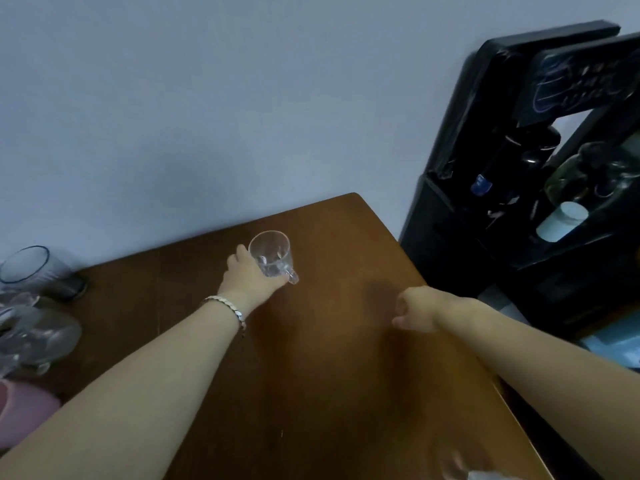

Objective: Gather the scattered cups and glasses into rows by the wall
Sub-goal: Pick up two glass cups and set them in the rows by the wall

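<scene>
My left hand (247, 277) grips a small clear glass mug (272, 254) with a handle, holding it upright near the far edge of the brown wooden table (329, 375), close to the wall. My right hand (417, 310) hovers over the table's right side with its fingers curled in and nothing in it. At the far left a tall clear tumbler with a blue rim (33, 271) stands by the wall. In front of it lie blurred clear glasses (34, 337), and a pink cup (20, 410) sits at the left edge.
A black water dispenser (519, 168) stands right of the table, against the wall, with a white cup (562, 221) in its bay. The pale wall (207, 116) runs along the table's far edge. Something white and blurred (485, 474) shows at the bottom edge.
</scene>
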Motion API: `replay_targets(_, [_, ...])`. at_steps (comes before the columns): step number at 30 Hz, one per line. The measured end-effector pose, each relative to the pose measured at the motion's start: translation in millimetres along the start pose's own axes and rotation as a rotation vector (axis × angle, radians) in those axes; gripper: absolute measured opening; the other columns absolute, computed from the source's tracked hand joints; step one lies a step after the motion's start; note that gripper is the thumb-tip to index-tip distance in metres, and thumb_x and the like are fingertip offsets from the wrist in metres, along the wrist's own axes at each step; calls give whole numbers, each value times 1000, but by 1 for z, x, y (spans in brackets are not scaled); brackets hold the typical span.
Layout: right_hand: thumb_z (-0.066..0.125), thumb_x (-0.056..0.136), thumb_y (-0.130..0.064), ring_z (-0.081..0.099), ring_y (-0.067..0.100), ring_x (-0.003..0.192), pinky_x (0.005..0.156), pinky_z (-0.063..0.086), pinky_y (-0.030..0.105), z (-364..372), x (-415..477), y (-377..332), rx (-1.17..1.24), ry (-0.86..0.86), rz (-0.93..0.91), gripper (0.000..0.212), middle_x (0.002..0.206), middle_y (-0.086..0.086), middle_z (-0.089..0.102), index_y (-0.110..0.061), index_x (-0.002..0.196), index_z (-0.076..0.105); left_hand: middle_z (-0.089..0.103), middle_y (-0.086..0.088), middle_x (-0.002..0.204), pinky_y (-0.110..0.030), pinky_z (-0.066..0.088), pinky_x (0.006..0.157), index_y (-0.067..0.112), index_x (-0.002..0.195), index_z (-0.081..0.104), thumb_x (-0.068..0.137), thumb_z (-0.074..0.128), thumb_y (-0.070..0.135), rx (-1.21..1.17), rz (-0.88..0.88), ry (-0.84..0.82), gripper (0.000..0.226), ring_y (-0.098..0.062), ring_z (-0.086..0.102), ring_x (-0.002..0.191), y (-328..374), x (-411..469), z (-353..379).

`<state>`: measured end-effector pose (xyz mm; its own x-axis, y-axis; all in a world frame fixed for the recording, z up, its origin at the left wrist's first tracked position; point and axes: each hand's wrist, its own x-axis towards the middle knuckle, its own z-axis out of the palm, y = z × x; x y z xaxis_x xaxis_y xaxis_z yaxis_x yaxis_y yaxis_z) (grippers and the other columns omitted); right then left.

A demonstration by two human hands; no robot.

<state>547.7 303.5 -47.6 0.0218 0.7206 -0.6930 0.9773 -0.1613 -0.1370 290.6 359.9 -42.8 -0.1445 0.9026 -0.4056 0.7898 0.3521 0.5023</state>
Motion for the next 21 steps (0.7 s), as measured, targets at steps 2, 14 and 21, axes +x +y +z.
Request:
replay_targets(2, [51, 95, -34, 57, 24, 114, 94, 48, 33, -2, 10, 9, 3, -2, -23, 36, 125, 6, 59, -14, 125, 55, 18, -14, 155, -46, 34, 111, 8, 150, 3, 67, 81, 44, -23, -13, 49, 119, -35, 34, 138, 9, 20, 5])
replay_targets(14, [51, 93, -34, 55, 24, 114, 96, 48, 36, 16, 9, 18, 51, -1, -24, 34, 126, 3, 58, -20, 123, 56, 45, -6, 134, -38, 48, 88, 12, 133, 42, 64, 84, 34, 9, 66, 131, 84, -29, 57, 112, -1, -5, 17])
replay_targets(21, [50, 95, -35, 55, 24, 114, 90, 46, 31, 43, -73, 2, 22, -3, 27, 37, 128, 5, 56, -16, 127, 53, 47, 3, 131, -33, 49, 89, 20, 137, 39, 64, 84, 36, 51, 223, -102, 87, -16, 55, 112, -51, -120, 2])
